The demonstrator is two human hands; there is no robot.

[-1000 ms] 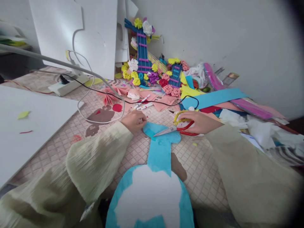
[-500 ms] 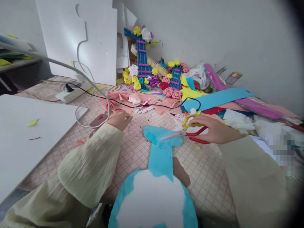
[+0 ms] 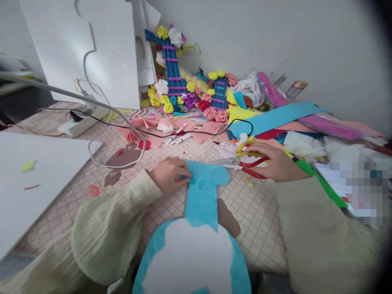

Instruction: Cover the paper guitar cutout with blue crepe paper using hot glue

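A guitar-shaped cutout covered in blue paper (image 3: 202, 194) lies in front of me, its white body nearest and its rounded head pointing away. My left hand (image 3: 170, 174) presses on the left edge of the blue head with curled fingers. My right hand (image 3: 272, 161) grips red-and-yellow-handled scissors (image 3: 241, 161), whose blades lie shut and point left, just beyond the blue head without touching it.
A white foam board (image 3: 36, 171) lies at left. A power strip (image 3: 80, 120) with black and white cables (image 3: 122, 122) sits behind it. Paper flowers on small blue guitars (image 3: 183, 90), markers (image 3: 179, 136) and coloured paper scraps (image 3: 275, 118) crowd the far side and right.
My left hand went out to the left, away from the blue head, then returned onto its left edge. The scissors drew back to the right, off the paper.
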